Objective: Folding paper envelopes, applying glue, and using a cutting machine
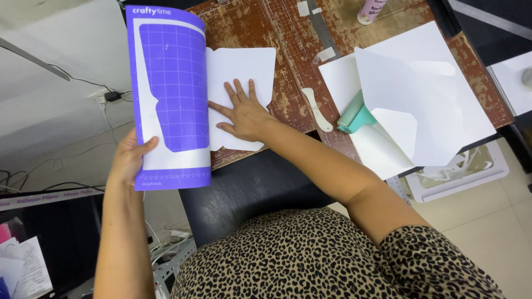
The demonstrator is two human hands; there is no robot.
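Observation:
My left hand grips the lower left edge of a purple gridded cutting mat, which is lifted and curled up away from the table. White leftover paper still clings to the mat's lower part. My right hand lies flat, fingers spread, on a white cut paper shape resting on the worn brown work table. The mat's right edge meets this paper shape.
To the right lie a white scraper tool, a teal roller and several large white sheets. A metal ruler and a pink bottle sit at the back. A white tray of paper scraps stands below the table's right edge. Cables run along the left.

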